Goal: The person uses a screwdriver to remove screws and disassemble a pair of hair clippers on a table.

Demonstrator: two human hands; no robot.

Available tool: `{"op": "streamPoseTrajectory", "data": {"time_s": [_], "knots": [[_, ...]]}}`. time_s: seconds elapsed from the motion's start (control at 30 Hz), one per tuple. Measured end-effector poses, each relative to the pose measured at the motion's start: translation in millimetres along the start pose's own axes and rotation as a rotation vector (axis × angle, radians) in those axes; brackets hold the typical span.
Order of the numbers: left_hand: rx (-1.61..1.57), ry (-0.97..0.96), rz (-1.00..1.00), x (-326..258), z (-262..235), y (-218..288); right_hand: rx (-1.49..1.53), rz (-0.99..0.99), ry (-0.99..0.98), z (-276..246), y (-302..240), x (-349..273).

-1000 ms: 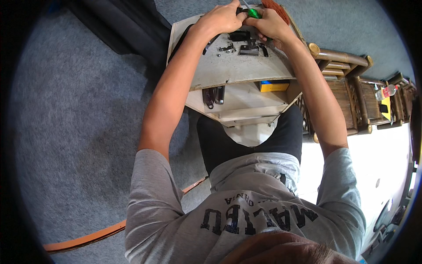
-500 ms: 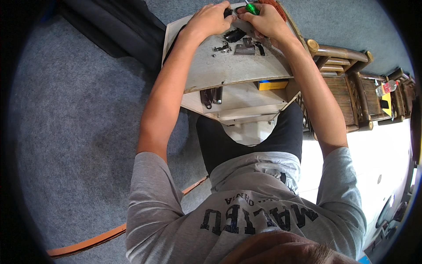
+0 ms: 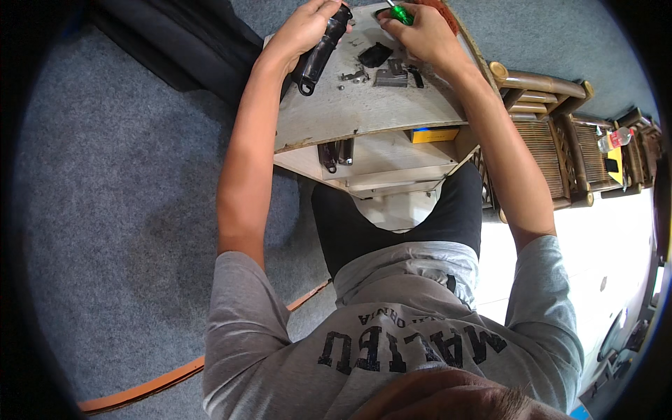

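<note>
My left hand [image 3: 302, 33] is wrapped round a long, glossy black tool body [image 3: 319, 61] with a hanging loop at its lower end. It is held tilted over the left part of the pale wooden tabletop [image 3: 336, 120]. A screwdriver [image 3: 401, 14] with a green handle sits in the closed fingers of my right hand [image 3: 432, 40], its metal shaft pointing up and left. Between the hands lies a black curved piece [image 3: 376, 54]. Nearer me are a grey metal block [image 3: 390, 78], a narrow black part [image 3: 417, 77] and small metal bits [image 3: 355, 75].
Below the tabletop, an open shelf holds dark loop-ended tools [image 3: 327, 157] and a yellow-and-blue box [image 3: 434, 135]. Something reddish and shaggy [image 3: 445, 12] lies at the far right corner. Bamboo furniture [image 3: 542, 143] stands to the right, with a plastic bottle [image 3: 616, 141] on it. Black cloth [image 3: 185, 45] hangs at left.
My left hand has moved left, away from my right hand, and the black tool body now shows at length in it. The black curved piece has turned slightly. My right hand has barely moved.
</note>
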State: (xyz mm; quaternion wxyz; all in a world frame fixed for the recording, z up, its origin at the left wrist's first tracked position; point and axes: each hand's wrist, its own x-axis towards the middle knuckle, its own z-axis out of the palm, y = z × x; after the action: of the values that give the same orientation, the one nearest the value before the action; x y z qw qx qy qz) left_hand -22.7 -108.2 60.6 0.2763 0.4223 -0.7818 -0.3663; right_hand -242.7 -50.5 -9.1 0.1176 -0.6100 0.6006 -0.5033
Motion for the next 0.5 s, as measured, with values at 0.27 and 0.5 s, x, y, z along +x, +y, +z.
{"op": "streamPoseTrajectory", "data": {"time_s": [0.27, 0.5], "knots": [[-0.361, -0.137, -0.009, -17, 4, -2, 0.134, -0.165, -0.084, -2, -18, -7], [-0.295, -0.105, 0.032, -14, 8, -19, 0.116, -0.2, -0.089, 0, -19, -8]]}}
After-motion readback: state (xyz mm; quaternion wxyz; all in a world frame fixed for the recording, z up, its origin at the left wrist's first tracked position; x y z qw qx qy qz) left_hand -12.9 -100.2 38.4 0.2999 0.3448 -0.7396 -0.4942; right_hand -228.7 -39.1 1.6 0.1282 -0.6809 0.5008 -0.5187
